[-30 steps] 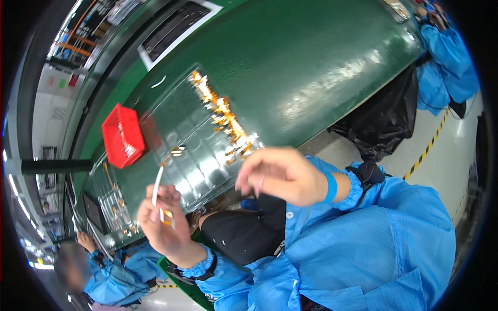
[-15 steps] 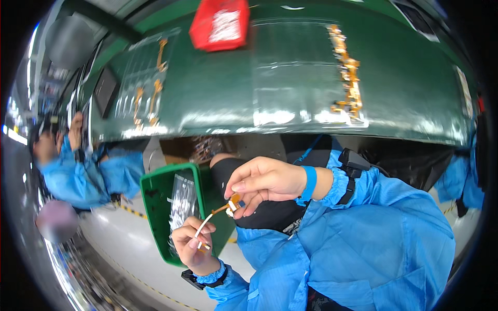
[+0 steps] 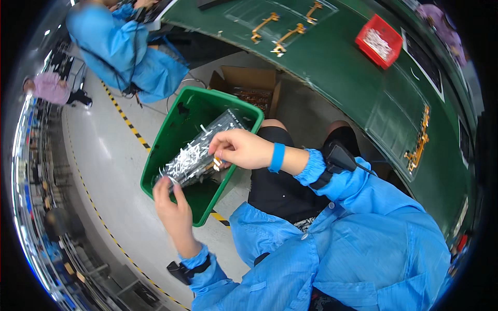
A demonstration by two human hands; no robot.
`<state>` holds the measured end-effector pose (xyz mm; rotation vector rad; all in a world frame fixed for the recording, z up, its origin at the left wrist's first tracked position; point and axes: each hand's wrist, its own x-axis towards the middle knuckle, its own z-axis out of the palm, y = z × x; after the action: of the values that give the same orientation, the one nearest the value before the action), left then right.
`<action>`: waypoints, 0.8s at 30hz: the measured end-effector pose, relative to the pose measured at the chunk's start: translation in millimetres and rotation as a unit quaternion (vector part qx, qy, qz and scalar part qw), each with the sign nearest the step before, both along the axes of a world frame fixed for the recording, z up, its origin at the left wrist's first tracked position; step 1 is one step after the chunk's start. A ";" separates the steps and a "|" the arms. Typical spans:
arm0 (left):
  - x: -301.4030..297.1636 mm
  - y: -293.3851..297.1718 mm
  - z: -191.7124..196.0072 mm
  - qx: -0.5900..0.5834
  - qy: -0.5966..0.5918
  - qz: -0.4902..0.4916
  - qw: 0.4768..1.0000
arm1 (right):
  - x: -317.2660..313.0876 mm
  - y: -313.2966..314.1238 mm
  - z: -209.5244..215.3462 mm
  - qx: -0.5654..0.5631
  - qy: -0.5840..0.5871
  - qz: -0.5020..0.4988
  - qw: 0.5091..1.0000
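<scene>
My right hand (image 3: 243,149) is closed over the right side of a green bin (image 3: 207,210), pinching a small orange flex cable (image 3: 218,162) with a white end. Most of that cable is hidden behind the fingers. At the bin's near left rim is my left hand (image 3: 175,210), its thumb and fingers apart, and nothing shows clearly between them. Inside the bin lies a dark, shiny plastic tray or bag (image 3: 228,120), slanted. Many loose white strips (image 3: 189,154) are heaped on it, between my two hands.
On the green table (image 3: 332,78) lie clear sheets with orange flex cables (image 3: 288,39) and more flex cables (image 3: 421,137). A red box (image 3: 381,41) holds white pieces. A cardboard box (image 3: 249,80) stands under the table. A co-worker in blue (image 3: 122,52) sits at upper left.
My view has turned left toward the bin. Both hands have moved over it and apart; the white strip that stretched between them no longer shows in my left hand, whose fingers have opened.
</scene>
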<state>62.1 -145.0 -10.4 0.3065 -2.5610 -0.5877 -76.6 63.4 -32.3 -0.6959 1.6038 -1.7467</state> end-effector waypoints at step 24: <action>-39.5 20.8 -45.1 0.249 0.050 -0.114 0.960 | 3.8 -47.0 -3.4 0.114 0.170 -0.005 0.979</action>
<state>22.5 -124.3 -55.5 0.1405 -2.3325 -1.3052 -72.8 16.4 -35.7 -0.9106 2.0020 -1.4738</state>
